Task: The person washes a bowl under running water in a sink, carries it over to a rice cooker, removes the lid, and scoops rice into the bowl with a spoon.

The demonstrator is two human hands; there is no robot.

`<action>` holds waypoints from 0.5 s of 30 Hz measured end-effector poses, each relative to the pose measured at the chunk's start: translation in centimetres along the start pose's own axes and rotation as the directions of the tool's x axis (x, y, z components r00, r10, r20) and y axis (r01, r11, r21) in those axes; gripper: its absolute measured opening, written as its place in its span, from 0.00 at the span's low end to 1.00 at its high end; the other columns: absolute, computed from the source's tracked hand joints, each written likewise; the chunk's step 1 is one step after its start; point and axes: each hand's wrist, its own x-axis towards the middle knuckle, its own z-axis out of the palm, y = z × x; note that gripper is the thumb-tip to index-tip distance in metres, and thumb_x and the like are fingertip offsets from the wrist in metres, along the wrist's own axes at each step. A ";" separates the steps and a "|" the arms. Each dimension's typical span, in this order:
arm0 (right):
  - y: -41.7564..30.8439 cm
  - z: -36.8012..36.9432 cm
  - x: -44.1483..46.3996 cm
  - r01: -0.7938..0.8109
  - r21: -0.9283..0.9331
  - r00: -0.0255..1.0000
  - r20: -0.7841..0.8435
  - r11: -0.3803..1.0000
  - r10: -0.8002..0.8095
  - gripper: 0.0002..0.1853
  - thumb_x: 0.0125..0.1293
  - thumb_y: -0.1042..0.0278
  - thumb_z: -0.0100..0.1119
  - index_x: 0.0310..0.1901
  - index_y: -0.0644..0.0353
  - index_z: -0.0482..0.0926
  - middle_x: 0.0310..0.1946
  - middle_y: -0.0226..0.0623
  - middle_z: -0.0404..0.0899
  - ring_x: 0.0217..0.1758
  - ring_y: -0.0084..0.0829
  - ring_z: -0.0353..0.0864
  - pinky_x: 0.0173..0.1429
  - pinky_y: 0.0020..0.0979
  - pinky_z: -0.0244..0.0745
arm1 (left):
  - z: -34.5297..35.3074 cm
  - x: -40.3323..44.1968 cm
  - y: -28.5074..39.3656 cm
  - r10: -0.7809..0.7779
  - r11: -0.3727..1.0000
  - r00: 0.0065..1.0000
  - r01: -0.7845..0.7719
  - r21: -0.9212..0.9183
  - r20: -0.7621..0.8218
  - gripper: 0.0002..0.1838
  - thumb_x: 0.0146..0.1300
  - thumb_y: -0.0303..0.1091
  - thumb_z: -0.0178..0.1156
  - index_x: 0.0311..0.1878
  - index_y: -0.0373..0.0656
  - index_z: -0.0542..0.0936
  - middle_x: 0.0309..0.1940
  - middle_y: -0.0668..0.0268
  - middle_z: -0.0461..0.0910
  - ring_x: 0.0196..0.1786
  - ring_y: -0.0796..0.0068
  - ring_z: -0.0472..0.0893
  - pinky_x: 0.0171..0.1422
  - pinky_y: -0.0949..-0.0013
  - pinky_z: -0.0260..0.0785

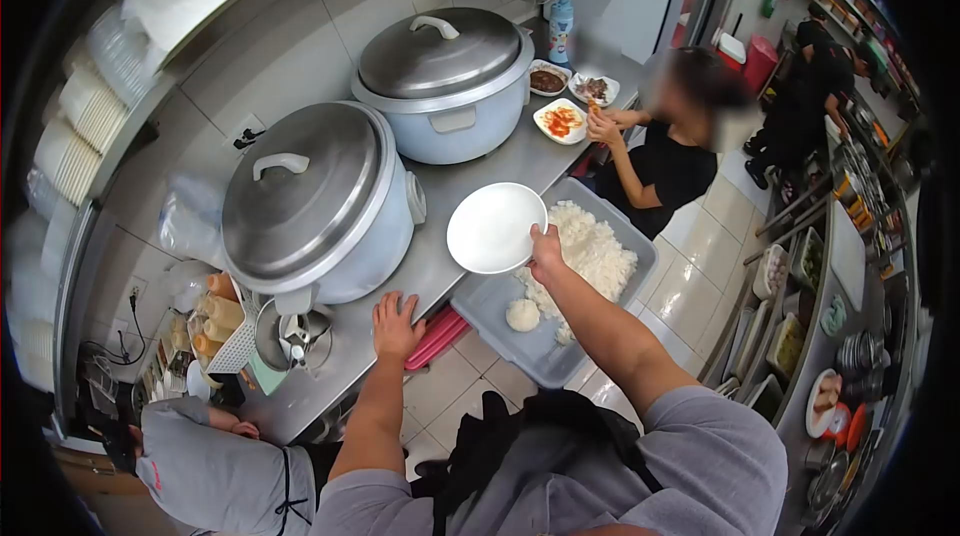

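Note:
My right hand (pixel 546 254) grips the rim of a white bowl (pixel 492 228), thumb on top. The bowl is over the counter's front edge and the near left part of a grey plastic tub (pixel 540 358); no food shows in it. Loose white rice (pixel 598 254) is heaped in the tub. A small rounded mound of rice (pixel 522 315) sits apart from the heap, below the bowl. My left hand (pixel 396 324) lies with fingers spread on the steel counter's edge, holding nothing. A pink-red object (pixel 437 338) shows just under that edge.
Two large lidded rice cookers (pixel 312 198) (pixel 445 61) stand along the wall. A plate with red sauce (pixel 561 122) lies near a person in black (pixel 665 171), beyond the tub. Another person in grey (pixel 215 471) works at my left. Bottles (pixel 222 311) fill a basket there.

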 end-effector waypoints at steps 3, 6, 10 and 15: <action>0.9 0.7 4.2 -0.035 0.080 0.996 0.086 0.996 0.028 0.16 0.77 0.62 0.48 0.61 0.54 0.61 0.50 0.42 0.74 0.39 0.34 0.79 0.26 0.36 0.73 | 0.3 1.1 -0.1 -0.028 0.998 1.000 0.028 0.059 -0.001 0.33 0.50 0.45 0.70 0.62 0.58 0.74 0.63 0.60 0.65 0.72 0.55 0.60 0.75 0.43 0.52; 1.9 1.8 6.8 -0.043 -0.012 0.997 0.063 0.999 0.044 0.17 0.76 0.62 0.48 0.61 0.54 0.60 0.50 0.41 0.75 0.40 0.34 0.82 0.28 0.36 0.79 | 0.5 1.3 -0.4 -0.017 0.999 1.000 0.017 0.032 0.000 0.32 0.50 0.46 0.69 0.61 0.59 0.74 0.63 0.61 0.64 0.72 0.55 0.59 0.75 0.42 0.51; 1.4 2.0 8.7 0.010 -0.355 0.978 0.196 0.935 0.064 0.23 0.74 0.60 0.53 0.66 0.51 0.60 0.55 0.42 0.74 0.50 0.38 0.81 0.43 0.43 0.84 | 0.5 2.0 -0.6 -0.070 0.996 0.991 0.062 0.069 0.118 0.35 0.51 0.48 0.68 0.65 0.60 0.72 0.66 0.62 0.63 0.74 0.55 0.57 0.76 0.39 0.48; -9.7 3.2 8.7 0.524 -0.849 0.851 0.525 -0.071 0.004 0.33 0.60 0.50 0.66 0.61 0.66 0.73 0.51 0.63 0.79 0.51 0.55 0.82 0.58 0.44 0.75 | 0.6 2.3 -1.8 -0.098 0.989 0.973 0.072 0.129 0.208 0.38 0.54 0.53 0.64 0.70 0.61 0.67 0.75 0.62 0.55 0.78 0.53 0.50 0.76 0.36 0.44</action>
